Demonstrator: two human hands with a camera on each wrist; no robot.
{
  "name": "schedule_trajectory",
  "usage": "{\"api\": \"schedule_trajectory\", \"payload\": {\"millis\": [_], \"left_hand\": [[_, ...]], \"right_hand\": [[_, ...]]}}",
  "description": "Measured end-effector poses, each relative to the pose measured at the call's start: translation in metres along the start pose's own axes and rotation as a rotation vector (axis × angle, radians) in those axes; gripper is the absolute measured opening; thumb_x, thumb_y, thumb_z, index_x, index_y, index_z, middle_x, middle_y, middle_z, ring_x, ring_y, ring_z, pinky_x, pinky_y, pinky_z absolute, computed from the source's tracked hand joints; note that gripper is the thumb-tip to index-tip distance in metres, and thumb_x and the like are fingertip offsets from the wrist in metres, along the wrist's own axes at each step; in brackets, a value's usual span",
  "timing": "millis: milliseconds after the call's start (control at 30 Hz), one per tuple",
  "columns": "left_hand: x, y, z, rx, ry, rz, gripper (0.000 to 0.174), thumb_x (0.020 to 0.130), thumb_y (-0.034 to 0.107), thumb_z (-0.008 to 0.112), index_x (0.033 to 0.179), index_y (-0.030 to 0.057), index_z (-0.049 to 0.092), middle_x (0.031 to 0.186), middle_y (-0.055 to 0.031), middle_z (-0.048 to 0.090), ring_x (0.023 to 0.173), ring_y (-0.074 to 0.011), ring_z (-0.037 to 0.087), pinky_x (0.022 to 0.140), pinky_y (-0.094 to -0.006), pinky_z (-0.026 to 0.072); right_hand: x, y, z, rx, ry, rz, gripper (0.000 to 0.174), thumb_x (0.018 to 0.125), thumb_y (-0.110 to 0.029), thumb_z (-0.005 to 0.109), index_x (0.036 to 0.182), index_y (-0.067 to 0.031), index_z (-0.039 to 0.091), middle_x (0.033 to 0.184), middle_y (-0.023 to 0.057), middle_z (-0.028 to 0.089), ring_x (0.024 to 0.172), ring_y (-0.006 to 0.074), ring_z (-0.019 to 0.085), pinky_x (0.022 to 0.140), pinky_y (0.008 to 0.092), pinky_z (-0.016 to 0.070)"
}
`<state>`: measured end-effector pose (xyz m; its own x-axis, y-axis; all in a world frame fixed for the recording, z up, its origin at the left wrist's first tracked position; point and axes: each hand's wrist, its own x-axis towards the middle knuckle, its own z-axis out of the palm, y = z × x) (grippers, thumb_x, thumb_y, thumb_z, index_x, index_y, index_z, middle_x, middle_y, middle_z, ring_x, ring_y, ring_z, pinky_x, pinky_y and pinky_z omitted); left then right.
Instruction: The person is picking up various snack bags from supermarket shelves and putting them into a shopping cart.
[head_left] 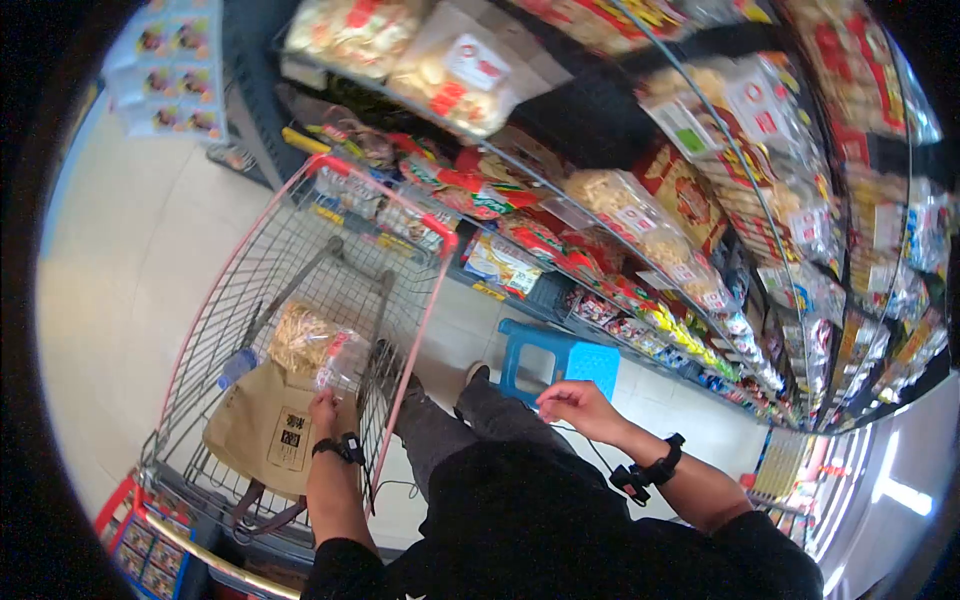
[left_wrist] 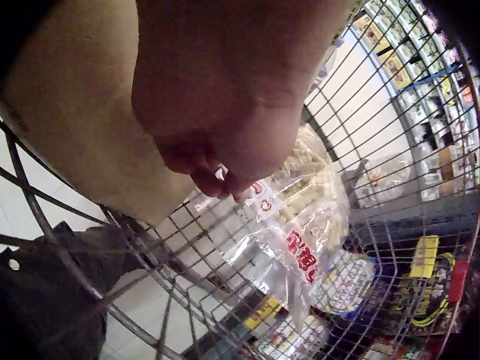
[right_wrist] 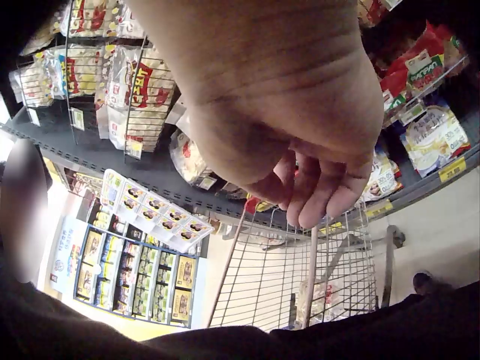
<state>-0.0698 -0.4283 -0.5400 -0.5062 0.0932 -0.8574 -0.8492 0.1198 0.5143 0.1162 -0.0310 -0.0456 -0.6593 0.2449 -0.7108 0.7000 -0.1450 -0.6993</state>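
In the head view my left hand (head_left: 325,412) is inside the shopping cart, pinching the clear end of a plastic bag of pale snacks (head_left: 303,340). The left wrist view shows the fingertips of that hand (left_wrist: 217,169) on the clear plastic of the bag (left_wrist: 307,195), which has red print. Under the hand lies a tan cloth bag (head_left: 262,425) with dark handles. My right hand (head_left: 582,408) hangs in the air outside the cart with loosely curled fingers and nothing in them; the right wrist view shows this hand (right_wrist: 300,157) in front of the shelves.
The wire cart (head_left: 215,310) has a red rim and also holds a bottle (head_left: 238,368). A blue stool (head_left: 560,360) stands on the floor by the shelves. Shelves of packaged food (head_left: 640,215) run along the aisle. A display rack (right_wrist: 139,262) stands beyond the cart.
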Motion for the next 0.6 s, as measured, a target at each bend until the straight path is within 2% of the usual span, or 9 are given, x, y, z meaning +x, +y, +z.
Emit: {"api": "schedule_trajectory", "payload": {"millis": [67,133,200,333,400,433,467,533,600], "left_hand": [[-0.013,0.020,0.006,0.134,0.005,0.056,0.021,0.089,0.021,0.065,0.105,0.0063,0.067,0.072,0.0018,0.059,0.058,-0.0065,0.048,0.047,-0.0218,0.0358],[-0.056,0.063,0.015,0.086,0.092,0.181,0.023,0.087,0.018,0.066,0.107,0.0065,0.067,0.073,0.0024,0.058,0.062,-0.0065,0.050,0.049,-0.0202,0.0362],[-0.066,0.089,0.018,0.038,0.217,0.241,0.026,0.087,0.013,0.063,0.112,0.0055,0.065,0.075,0.0025,0.058,0.061,-0.0062,0.049,0.049,-0.0198,0.0349],[-0.125,0.163,0.015,-0.093,0.035,0.446,0.037,0.089,0.011,0.059,0.126,0.0080,0.058,0.089,0.0024,0.062,0.069,-0.0061,0.054,0.056,-0.0191,0.0361],[-0.197,0.212,0.046,-0.240,0.185,0.473,0.039,0.090,0.011,0.059,0.129,0.0076,0.056,0.093,0.0009,0.064,0.074,-0.0062,0.056,0.061,-0.0174,0.0360],[-0.222,0.228,0.054,-0.234,0.146,0.528,0.039,0.091,0.010,0.058,0.129,0.0039,0.054,0.096,-0.0016,0.064,0.077,-0.0066,0.056,0.064,-0.0179,0.0374],[-0.247,0.242,0.062,-0.224,0.150,0.561,0.039,0.091,0.010,0.058,0.129,0.0039,0.054,0.096,-0.0016,0.064,0.077,-0.0066,0.056,0.064,-0.0179,0.0374],[-0.292,0.264,0.077,-0.135,0.046,0.718,0.038,0.092,0.009,0.058,0.128,0.0001,0.054,0.099,-0.0037,0.064,0.080,-0.0073,0.056,0.066,-0.0205,0.0405],[-0.327,0.287,0.086,0.028,0.052,0.888,0.043,0.091,0.012,0.061,0.130,-0.0023,0.051,0.100,-0.0051,0.063,0.083,-0.0099,0.058,0.068,-0.0218,0.0441]], "right_hand": [[-0.003,0.009,-0.012,0.022,0.014,-0.034,0.016,0.094,-0.010,0.058,0.103,0.0018,0.063,0.089,0.0072,0.066,0.081,0.0125,0.063,0.075,0.0269,0.0535],[-0.007,0.022,-0.023,0.043,-0.024,-0.074,0.016,0.094,-0.010,0.057,0.104,0.0015,0.063,0.088,0.0078,0.066,0.081,0.0127,0.063,0.076,0.0272,0.0534],[-0.012,0.037,-0.036,0.118,-0.005,-0.112,0.015,0.094,-0.007,0.056,0.104,0.0014,0.062,0.089,0.0079,0.066,0.082,0.0131,0.063,0.076,0.0277,0.0534],[-0.041,0.066,-0.077,0.195,-0.013,-0.226,0.014,0.092,-0.002,0.054,0.104,0.0020,0.062,0.089,0.0079,0.065,0.084,0.0137,0.063,0.076,0.0273,0.0531],[-0.057,0.092,-0.105,0.203,0.021,-0.258,0.015,0.092,-0.001,0.054,0.104,0.0023,0.062,0.089,0.0081,0.065,0.082,0.0134,0.063,0.076,0.0264,0.0526],[-0.064,0.110,-0.122,0.246,0.034,-0.305,0.014,0.092,-0.002,0.054,0.103,0.0020,0.062,0.088,0.0074,0.065,0.080,0.0123,0.063,0.075,0.0259,0.0521],[-0.072,0.124,-0.137,0.264,0.024,-0.332,0.014,0.092,-0.002,0.054,0.103,0.0020,0.062,0.088,0.0074,0.065,0.080,0.0123,0.063,0.075,0.0259,0.0521],[-0.087,0.150,-0.164,0.357,0.089,-0.331,0.014,0.092,-0.002,0.055,0.103,0.0016,0.063,0.087,0.0065,0.066,0.079,0.0111,0.062,0.075,0.0255,0.0520],[-0.097,0.172,-0.184,0.348,0.157,-0.328,0.013,0.092,-0.003,0.056,0.102,0.0012,0.064,0.087,0.0062,0.067,0.080,0.0103,0.063,0.077,0.0256,0.0525]]}}
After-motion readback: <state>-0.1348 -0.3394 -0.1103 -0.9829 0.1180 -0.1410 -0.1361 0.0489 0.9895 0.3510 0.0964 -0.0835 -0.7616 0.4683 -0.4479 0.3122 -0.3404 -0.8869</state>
